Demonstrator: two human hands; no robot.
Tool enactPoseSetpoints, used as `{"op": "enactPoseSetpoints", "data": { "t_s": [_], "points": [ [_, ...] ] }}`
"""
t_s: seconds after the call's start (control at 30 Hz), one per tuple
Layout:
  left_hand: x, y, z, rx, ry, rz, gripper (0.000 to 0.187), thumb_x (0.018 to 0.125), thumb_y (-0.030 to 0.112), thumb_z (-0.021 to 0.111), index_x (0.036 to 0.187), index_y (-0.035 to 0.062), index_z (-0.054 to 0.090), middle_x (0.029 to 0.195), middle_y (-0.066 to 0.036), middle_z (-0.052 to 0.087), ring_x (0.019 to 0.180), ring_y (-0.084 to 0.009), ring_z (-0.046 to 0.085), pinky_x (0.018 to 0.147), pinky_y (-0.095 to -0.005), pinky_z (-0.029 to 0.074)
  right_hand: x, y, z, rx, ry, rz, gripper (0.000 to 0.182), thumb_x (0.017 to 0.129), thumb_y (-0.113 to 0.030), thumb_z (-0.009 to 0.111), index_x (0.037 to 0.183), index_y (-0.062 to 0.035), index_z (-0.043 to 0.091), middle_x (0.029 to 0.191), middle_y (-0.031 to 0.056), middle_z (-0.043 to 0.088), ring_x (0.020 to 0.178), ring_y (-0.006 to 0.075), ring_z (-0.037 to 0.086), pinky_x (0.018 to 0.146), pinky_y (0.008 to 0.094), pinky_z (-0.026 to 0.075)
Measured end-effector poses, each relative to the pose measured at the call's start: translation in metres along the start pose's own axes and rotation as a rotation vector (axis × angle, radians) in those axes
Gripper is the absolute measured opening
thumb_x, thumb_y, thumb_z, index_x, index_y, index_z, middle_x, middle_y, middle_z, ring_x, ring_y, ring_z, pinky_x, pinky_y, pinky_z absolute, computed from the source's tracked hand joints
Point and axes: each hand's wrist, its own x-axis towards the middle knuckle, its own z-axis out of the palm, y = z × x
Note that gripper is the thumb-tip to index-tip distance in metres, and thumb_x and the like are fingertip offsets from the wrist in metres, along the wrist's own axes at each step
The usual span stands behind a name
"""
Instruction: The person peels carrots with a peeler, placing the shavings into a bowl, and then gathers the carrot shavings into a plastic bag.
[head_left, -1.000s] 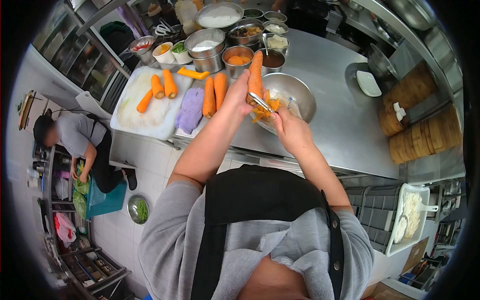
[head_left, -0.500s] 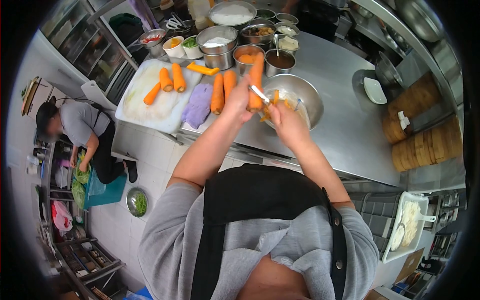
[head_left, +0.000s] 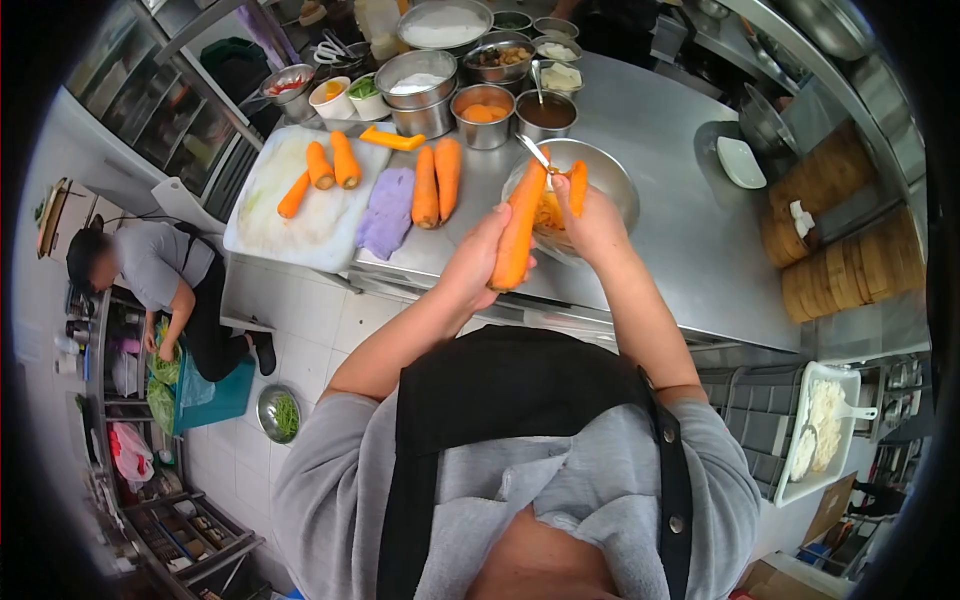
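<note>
My left hand (head_left: 478,258) is wrapped round a large carrot (head_left: 518,238), which tilts with its top end toward the bowl. In my right hand (head_left: 592,215) is a peeler (head_left: 535,152), its metal part at the carrot's upper end. Below them a steel bowl (head_left: 622,180) holds orange peelings. Two carrots (head_left: 437,180) lie on the steel table left of my hands, beside a purple cloth (head_left: 387,212). Three more carrots lie on the white cutting board (head_left: 270,215), and a yellow-orange peeler-like tool (head_left: 392,138) rests at its upper right edge.
Steel containers of food (head_left: 482,112) line the back. A white dish (head_left: 740,162) and bamboo steamers (head_left: 850,280) stand at the right. At the left a co-worker (head_left: 165,265) bends over greens in a teal bin (head_left: 215,388); a bowl of greens (head_left: 278,412) sits on the floor.
My left hand and its carrot have moved down toward me, and the carrot now slants. My right hand has moved slightly up, with the peeler at the carrot's far end.
</note>
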Motion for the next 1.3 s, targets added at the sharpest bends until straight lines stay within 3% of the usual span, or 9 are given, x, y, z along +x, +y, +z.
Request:
{"op": "enactPoseSetpoints", "data": {
  "t_s": [0.2,0.3,0.4,0.5,0.6,0.7,0.83,0.87,1.3],
  "points": [
    [-0.029,-0.001,-0.019,0.125,-0.024,-0.007,0.042,0.097,0.045,0.040,0.113,0.0070,0.050,0.088,-0.008,0.057,0.066,-0.0179,0.058,0.058,-0.0322,0.051,0.008,0.014,-0.002,0.066,-0.002,0.115,0.060,0.097,-0.053,0.027,0.107,-0.0047,0.061,0.097,0.0215,0.064,0.097,0.0405,0.058,0.081,0.0449,0.046],
    [-0.030,-0.001,-0.032,0.061,-0.037,0.016,0.045,0.096,0.048,0.041,0.114,0.0073,0.050,0.089,-0.008,0.057,0.067,-0.0178,0.058,0.058,-0.0328,0.051,0.006,0.036,0.008,0.228,0.013,0.001,0.058,0.097,-0.053,0.029,0.110,-0.0043,0.058,0.081,0.0177,0.063,0.073,0.0330,0.062,0.064,0.0406,0.049],
    [-0.007,0.015,-0.039,-0.116,0.010,0.064,0.049,0.093,0.051,0.046,0.115,0.0079,0.050,0.090,-0.008,0.056,0.070,-0.0193,0.058,0.057,-0.0331,0.051,-0.007,0.022,0.000,1.171,-0.477,0.401,0.049,0.099,-0.048,0.032,0.102,-0.0040,0.054,0.061,0.0017,0.044,0.048,0.0105,0.042,0.041,0.0268,0.038],
    [0.026,0.022,-0.038,-0.190,0.094,0.072,0.047,0.092,0.050,0.049,0.115,0.0089,0.051,0.091,-0.008,0.056,0.075,-0.0208,0.058,0.058,-0.0324,0.051,0.000,0.030,0.015,1.797,-0.720,0.731,0.044,0.099,-0.047,0.032,0.099,-0.0065,0.050,0.059,-0.0010,0.038,0.043,0.0070,0.033,0.034,0.0214,0.029],
    [0.053,0.027,-0.032,-0.243,0.116,0.088,0.043,0.093,0.047,0.051,0.114,0.0098,0.051,0.094,-0.008,0.057,0.080,-0.0230,0.058,0.061,-0.0353,0.051,-0.004,0.028,0.011,1.771,-0.780,0.567,0.045,0.099,-0.047,0.032,0.093,-0.0058,0.049,0.061,-0.0003,0.041,0.043,0.0078,0.035,0.035,0.0212,0.029],
    [0.068,0.035,-0.022,-0.284,0.170,0.027,0.040,0.095,0.045,0.047,0.115,0.0098,0.051,0.097,-0.010,0.057,0.080,-0.0244,0.057,0.064,-0.0394,0.051,-0.021,0.013,0.006,0.957,-0.410,0.165,0.038,0.099,-0.038,0.034,0.096,-0.0048,0.051,0.061,-0.0011,0.041,0.044,0.0081,0.037,0.039,0.0231,0.034],
    [0.081,0.038,-0.009,-0.259,0.184,0.055,0.039,0.097,0.043,0.042,0.114,0.0086,0.049,0.094,-0.011,0.057,0.077,-0.0242,0.057,0.063,-0.0400,0.050,-0.042,0.004,0.015,0.051,0.023,-0.261,0.035,0.097,-0.036,0.041,0.097,-0.0030,0.053,0.074,0.0182,0.061,0.067,0.0344,0.061,0.061,0.0435,0.047],
    [0.087,0.035,-0.011,-0.250,0.167,0.055,0.039,0.097,0.044,0.041,0.112,0.0093,0.050,0.093,-0.011,0.057,0.076,-0.0246,0.057,0.062,-0.0401,0.050,-0.047,-0.005,0.010,0.035,-0.024,-0.181,0.035,0.096,-0.037,0.042,0.095,-0.0041,0.052,0.082,0.0224,0.063,0.078,0.0416,0.061,0.065,0.0500,0.046],
    [0.067,0.011,0.009,-0.100,0.056,0.012,0.041,0.098,0.042,0.040,0.107,0.0035,0.050,0.082,-0.011,0.057,0.064,-0.0202,0.057,0.053,-0.0371,0.049,-0.022,0.007,0.005,-0.169,0.035,-0.069,0.040,0.097,-0.042,0.036,0.093,-0.0044,0.051,0.080,0.0211,0.064,0.078,0.0406,0.061,0.067,0.0509,0.047]
  ]
}}
